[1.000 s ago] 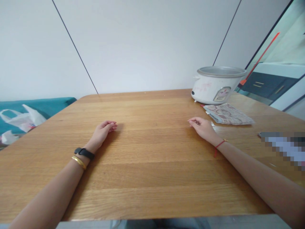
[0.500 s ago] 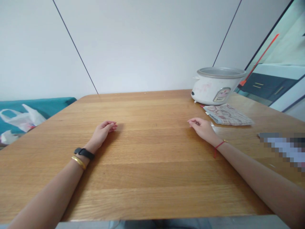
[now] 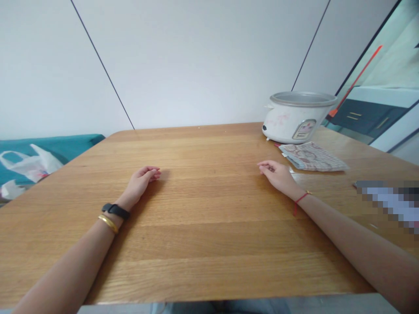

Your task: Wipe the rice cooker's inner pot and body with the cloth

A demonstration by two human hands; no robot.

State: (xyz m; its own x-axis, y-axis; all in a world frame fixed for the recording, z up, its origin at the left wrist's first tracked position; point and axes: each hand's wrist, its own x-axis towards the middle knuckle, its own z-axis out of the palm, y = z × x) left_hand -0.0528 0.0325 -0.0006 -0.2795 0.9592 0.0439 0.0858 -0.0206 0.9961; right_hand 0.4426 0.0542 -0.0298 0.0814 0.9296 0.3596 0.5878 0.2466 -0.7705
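My left hand (image 3: 140, 181) rests on the oak-veneer wooden table (image 3: 196, 244) with loosely curled fingers, holding nothing. A black fitness band and a gold bangle circle its wrist. My right hand (image 3: 278, 176) lies on the wood to the right, also relaxed and empty, with a red string around its wrist. Nearest to that hand is a folded patterned cloth pouch (image 3: 312, 157), a short way up and to the right, not touched. Behind the pouch stands a white rice cooker (image 3: 294, 124) with a metal inner pot and no lid on.
A pixelated, blurred object (image 3: 389, 203) lies at the table's right edge. A white plastic bag (image 3: 31, 165) sits on a teal sofa (image 3: 49, 146) beyond the left edge. A white wall (image 3: 196, 61) rises behind the table; dark cabinets (image 3: 366, 114) show at the far right.
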